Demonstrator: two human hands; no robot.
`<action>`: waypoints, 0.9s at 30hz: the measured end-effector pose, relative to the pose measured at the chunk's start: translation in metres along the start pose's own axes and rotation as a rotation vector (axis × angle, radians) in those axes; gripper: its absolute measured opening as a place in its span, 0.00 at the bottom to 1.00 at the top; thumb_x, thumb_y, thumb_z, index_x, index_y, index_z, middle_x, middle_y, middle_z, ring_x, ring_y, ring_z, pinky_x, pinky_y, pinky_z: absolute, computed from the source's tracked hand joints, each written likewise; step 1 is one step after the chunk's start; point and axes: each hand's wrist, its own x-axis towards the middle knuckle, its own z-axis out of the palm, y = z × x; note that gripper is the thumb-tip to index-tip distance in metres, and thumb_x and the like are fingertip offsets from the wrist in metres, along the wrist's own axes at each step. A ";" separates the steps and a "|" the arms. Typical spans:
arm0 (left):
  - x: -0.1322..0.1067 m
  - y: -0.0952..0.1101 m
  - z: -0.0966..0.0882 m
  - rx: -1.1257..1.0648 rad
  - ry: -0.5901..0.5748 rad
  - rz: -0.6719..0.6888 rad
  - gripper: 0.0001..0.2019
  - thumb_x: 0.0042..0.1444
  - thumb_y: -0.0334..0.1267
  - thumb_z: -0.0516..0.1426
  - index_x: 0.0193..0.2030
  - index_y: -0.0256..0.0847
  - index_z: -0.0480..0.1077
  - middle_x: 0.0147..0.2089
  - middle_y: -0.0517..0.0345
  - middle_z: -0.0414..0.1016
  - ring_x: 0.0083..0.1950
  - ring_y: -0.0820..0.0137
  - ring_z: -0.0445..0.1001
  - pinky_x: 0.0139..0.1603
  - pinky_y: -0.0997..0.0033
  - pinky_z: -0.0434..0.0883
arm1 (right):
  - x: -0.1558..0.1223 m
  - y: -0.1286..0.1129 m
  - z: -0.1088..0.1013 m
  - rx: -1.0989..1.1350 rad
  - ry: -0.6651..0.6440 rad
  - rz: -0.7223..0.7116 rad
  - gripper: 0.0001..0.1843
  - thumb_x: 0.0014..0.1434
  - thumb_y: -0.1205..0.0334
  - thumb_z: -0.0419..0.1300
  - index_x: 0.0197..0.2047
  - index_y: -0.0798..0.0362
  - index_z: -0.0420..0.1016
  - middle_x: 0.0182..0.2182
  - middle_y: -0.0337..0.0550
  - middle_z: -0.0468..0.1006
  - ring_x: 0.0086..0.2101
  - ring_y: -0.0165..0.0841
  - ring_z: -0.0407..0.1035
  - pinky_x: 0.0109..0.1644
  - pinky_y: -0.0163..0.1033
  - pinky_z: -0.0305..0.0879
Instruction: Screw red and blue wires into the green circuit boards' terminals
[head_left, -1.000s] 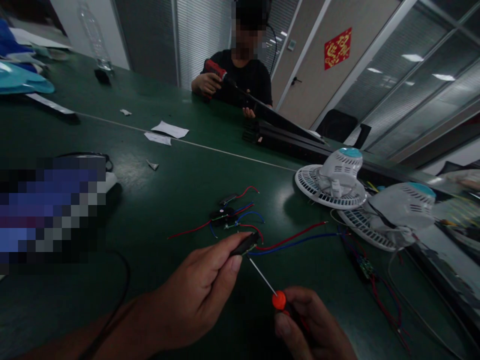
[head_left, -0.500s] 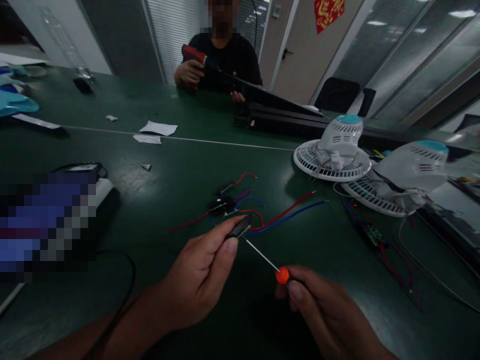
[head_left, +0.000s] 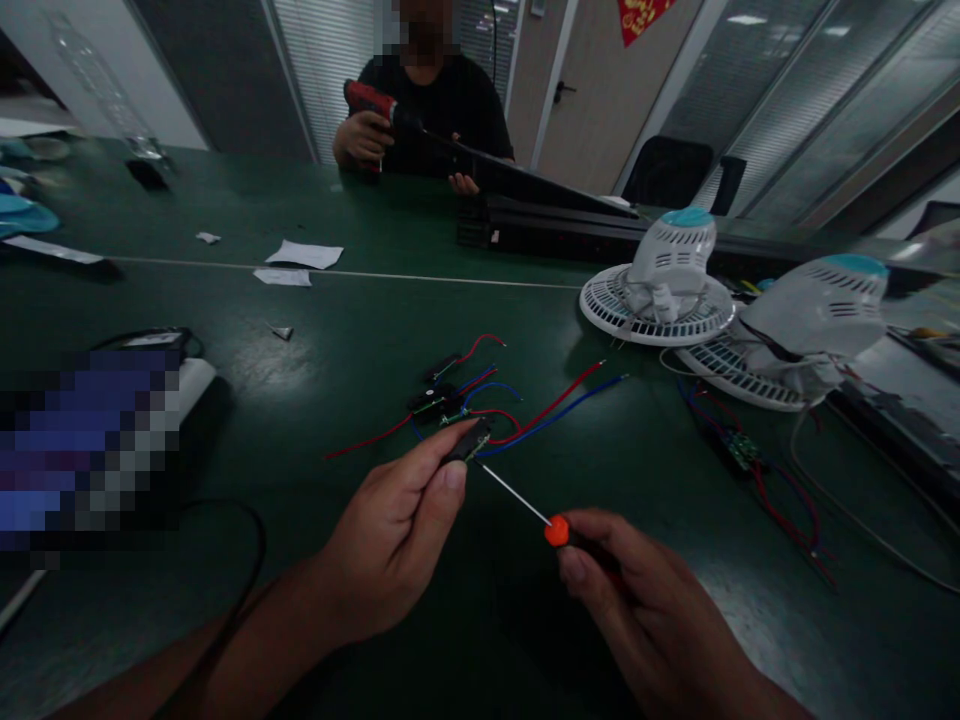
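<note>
My left hand (head_left: 394,535) pinches a small black wired component (head_left: 469,440) between thumb and forefinger; a red wire and a blue wire (head_left: 559,408) trail from it across the green table (head_left: 360,330). My right hand (head_left: 637,595) grips a thin screwdriver (head_left: 551,528) with an orange collar, its metal shaft pointing up-left with the tip at the component. Just beyond lie several more small black parts with red and blue wires (head_left: 450,395).
Two white fan housings (head_left: 664,285) (head_left: 806,325) lie at the right with loose wires and a small circuit board (head_left: 739,450). A person across the table (head_left: 427,110) holds a red power screwdriver on a long black panel. Paper scraps (head_left: 304,255) lie mid-table; a black cable (head_left: 240,520) lies at left.
The view has shifted, so my hands and the table items sit higher in frame. My right hand shows more fully. The grip on component and screwdriver is unchanged.
</note>
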 end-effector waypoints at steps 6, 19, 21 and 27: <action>-0.001 0.001 0.000 0.002 -0.024 0.009 0.20 0.69 0.35 0.45 0.66 0.36 0.60 0.25 0.67 0.61 0.23 0.76 0.61 0.23 0.75 0.63 | -0.003 0.007 0.008 0.023 0.012 0.047 0.04 0.64 0.61 0.54 0.43 0.48 0.65 0.30 0.38 0.80 0.28 0.30 0.76 0.28 0.32 0.70; -0.001 -0.003 0.001 0.018 -0.001 0.000 0.19 0.69 0.36 0.46 0.65 0.39 0.60 0.25 0.67 0.61 0.22 0.76 0.61 0.23 0.74 0.63 | -0.002 -0.017 -0.007 0.019 -0.007 -0.047 0.12 0.67 0.67 0.47 0.40 0.47 0.70 0.29 0.37 0.78 0.29 0.29 0.74 0.33 0.33 0.69; -0.002 -0.003 0.001 0.017 -0.001 0.005 0.20 0.69 0.36 0.46 0.65 0.39 0.60 0.25 0.67 0.61 0.22 0.76 0.61 0.23 0.74 0.63 | -0.001 -0.015 -0.005 0.011 -0.033 -0.019 0.12 0.67 0.67 0.48 0.38 0.48 0.71 0.28 0.36 0.77 0.27 0.28 0.73 0.30 0.33 0.67; -0.003 -0.003 0.001 0.013 0.015 0.008 0.19 0.69 0.35 0.46 0.65 0.40 0.61 0.25 0.66 0.62 0.23 0.76 0.62 0.23 0.75 0.64 | 0.000 -0.007 -0.002 0.014 -0.107 0.010 0.12 0.66 0.66 0.47 0.38 0.49 0.71 0.25 0.37 0.75 0.24 0.28 0.71 0.25 0.33 0.64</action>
